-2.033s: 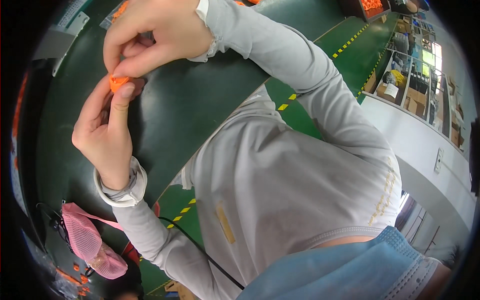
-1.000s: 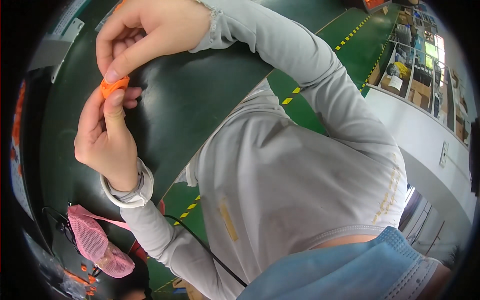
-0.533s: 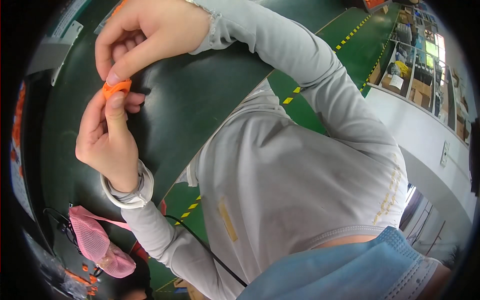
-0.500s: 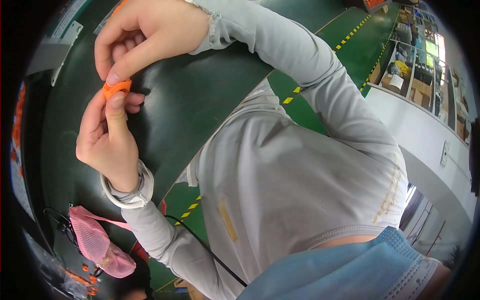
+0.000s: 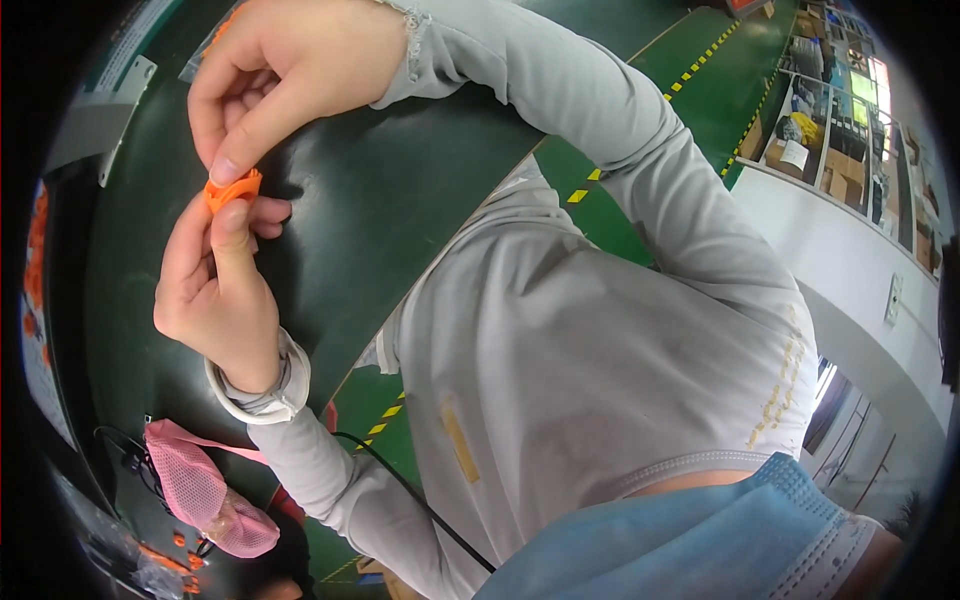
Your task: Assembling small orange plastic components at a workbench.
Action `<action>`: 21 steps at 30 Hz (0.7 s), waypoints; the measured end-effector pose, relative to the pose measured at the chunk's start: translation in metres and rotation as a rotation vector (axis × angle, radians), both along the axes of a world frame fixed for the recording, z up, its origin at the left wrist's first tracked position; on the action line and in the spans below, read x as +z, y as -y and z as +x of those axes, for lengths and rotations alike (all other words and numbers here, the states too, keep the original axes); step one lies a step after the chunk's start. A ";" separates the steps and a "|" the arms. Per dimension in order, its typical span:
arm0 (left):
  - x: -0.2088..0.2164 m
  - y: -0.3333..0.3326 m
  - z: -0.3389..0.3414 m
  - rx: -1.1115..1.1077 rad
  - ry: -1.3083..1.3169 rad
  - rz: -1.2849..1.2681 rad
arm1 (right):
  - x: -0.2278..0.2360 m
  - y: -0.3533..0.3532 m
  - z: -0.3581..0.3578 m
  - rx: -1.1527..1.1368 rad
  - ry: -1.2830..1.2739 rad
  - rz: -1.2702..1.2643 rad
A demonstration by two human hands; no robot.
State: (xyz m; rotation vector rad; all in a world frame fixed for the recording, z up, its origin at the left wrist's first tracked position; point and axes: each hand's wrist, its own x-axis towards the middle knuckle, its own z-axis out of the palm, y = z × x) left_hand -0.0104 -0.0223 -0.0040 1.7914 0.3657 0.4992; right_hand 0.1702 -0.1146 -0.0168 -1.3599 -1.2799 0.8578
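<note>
A small orange plastic piece (image 5: 240, 191), with a curved, ring-like edge, is held above the dark green tabletop between both my hands. From below, my left hand (image 5: 222, 300) pinches it between thumb and index finger, its other fingers curled behind. Reaching in from the top, my right hand (image 5: 290, 75) presses thumb and fingertip against its upper side. The fingers cover part of the piece, so its full shape is hidden. Around my left wrist is a white band (image 5: 297, 380).
On the dark green table (image 5: 370, 210) lies a pink mesh bag (image 5: 190, 480) with a strap, beside black cables. Several small orange pieces (image 5: 190, 562) and clear plastic bags are at the lower left. Shelves with boxes (image 5: 845, 165) stand beyond the green floor at the right.
Both hands stay on the orange piece, which sits slightly lower in view. The right thumb has shifted a little along its upper edge.
</note>
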 end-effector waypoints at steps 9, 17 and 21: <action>0.003 -0.002 0.001 -0.013 0.030 -0.053 | 0.010 0.001 0.000 -0.026 -0.031 -0.067; 0.000 -0.004 0.000 0.148 0.057 0.018 | 0.030 0.008 -0.012 -0.052 -0.155 -0.139; -0.002 -0.002 0.003 0.138 0.090 0.016 | 0.021 0.007 -0.010 -0.009 -0.126 -0.103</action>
